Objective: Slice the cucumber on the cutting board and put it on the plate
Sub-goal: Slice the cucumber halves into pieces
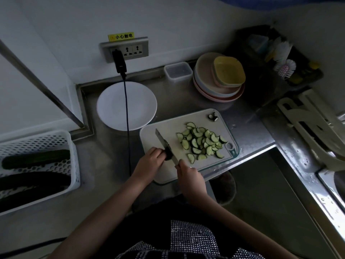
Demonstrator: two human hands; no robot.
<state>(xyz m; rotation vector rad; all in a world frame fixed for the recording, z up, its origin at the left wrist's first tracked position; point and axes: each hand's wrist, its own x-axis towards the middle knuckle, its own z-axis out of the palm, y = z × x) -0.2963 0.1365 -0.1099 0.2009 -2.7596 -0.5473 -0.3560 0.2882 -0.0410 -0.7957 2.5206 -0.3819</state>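
We see the last dark cucumber stub (169, 155) near the cutting board's (168, 128) left edge. Our left hand (152, 157) pinches it from the left. Our right hand (188, 174) grips the knife (165, 144) (blade touching the stub's right side). The plate (112, 107) waits just past the far-left corner.

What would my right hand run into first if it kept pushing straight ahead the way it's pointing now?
Probably the cucumber stub: the right hand points up-left along the knife, and the stub sits against the blade, held by the left hand. Depth is hard to judge.
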